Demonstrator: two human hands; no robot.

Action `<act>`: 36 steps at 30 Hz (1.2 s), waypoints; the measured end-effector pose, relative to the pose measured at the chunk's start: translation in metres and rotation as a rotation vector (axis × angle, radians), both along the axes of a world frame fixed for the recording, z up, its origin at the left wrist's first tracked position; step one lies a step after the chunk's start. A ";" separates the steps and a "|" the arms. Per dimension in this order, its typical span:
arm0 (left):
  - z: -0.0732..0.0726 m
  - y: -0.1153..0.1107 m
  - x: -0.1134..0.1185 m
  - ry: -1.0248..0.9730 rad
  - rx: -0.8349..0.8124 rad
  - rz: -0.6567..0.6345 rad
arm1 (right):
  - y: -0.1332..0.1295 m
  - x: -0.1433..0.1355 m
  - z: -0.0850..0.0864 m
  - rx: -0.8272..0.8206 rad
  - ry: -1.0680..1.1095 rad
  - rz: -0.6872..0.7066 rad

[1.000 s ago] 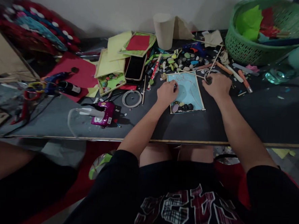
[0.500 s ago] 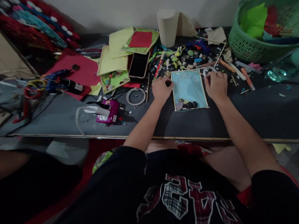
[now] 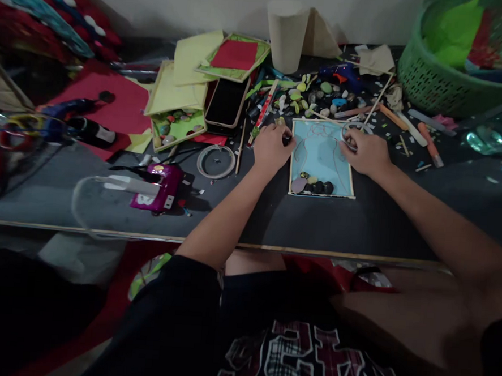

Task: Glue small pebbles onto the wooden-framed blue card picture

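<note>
A light-blue picture panel [image 3: 319,155] with a thin pale stick border lies flat on the dark table, bearing a line drawing in reddish strokes. Along its lower edge sit several black pebbles [image 3: 318,187] and a greyish flat pebble [image 3: 299,184]. At the panel's left edge, my left hand [image 3: 272,148] is closed, with a small dark thing, seemingly a black pebble [image 3: 286,139], between thumb and fingers. My right hand [image 3: 367,154] reaches over the upper right edge, its fingertips pinching a pale ring like a tape roll [image 3: 368,128], partly hidden by the fingers.
Loose coloured pebbles [image 3: 301,103] and sticks are scattered behind the panel. A green basket [image 3: 444,89] and a clear bottle [image 3: 488,134] stand right. Leftward lie a phone [image 3: 226,104], another tape roll [image 3: 216,177], a purple power adapter [image 3: 159,188] and framed panels [image 3: 178,87].
The camera view has shifted, so the table appears moved. My right hand and the pale ring have come slightly inward over the panel's upper right corner. My left hand keeps its closed grip.
</note>
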State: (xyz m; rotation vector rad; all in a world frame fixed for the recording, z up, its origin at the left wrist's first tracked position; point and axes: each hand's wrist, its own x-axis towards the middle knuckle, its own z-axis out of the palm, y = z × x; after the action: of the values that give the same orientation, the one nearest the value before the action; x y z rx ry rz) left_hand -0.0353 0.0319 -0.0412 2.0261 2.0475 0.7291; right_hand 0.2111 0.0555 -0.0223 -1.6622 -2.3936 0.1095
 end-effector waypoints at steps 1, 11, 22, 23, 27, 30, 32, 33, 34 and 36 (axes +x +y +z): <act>0.001 0.001 0.001 0.009 -0.002 0.003 | 0.001 0.004 -0.001 0.011 0.010 0.031; 0.004 0.001 0.006 0.077 -0.015 -0.009 | -0.009 0.012 -0.002 0.017 0.032 0.091; 0.008 0.002 0.011 0.123 0.002 -0.108 | -0.045 -0.009 0.036 0.104 -0.183 0.302; 0.008 0.002 0.011 0.123 0.002 -0.116 | -0.056 -0.016 0.055 0.105 -0.217 0.372; 0.008 0.003 0.010 0.115 -0.039 -0.175 | -0.103 -0.041 0.144 -0.009 -0.206 0.806; 0.002 0.005 0.008 0.116 -0.024 -0.198 | -0.125 -0.042 0.172 -0.099 0.012 0.994; -0.002 0.008 0.007 0.123 0.009 -0.214 | -0.137 -0.033 0.159 -0.011 0.139 1.030; -0.004 0.009 0.006 0.123 0.020 -0.222 | -0.144 -0.027 0.145 0.040 0.187 1.074; -0.005 0.011 0.005 0.120 0.027 -0.231 | -0.153 -0.020 0.127 0.076 0.229 1.110; -0.005 0.012 0.004 0.105 0.017 -0.244 | -0.173 -0.008 0.089 0.135 0.300 0.935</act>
State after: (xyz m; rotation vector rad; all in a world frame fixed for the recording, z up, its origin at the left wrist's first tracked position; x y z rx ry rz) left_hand -0.0308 0.0443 -0.0460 2.3145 1.8036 0.6083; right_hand 0.2031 -0.1176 0.0670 -0.3286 -2.6267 0.3068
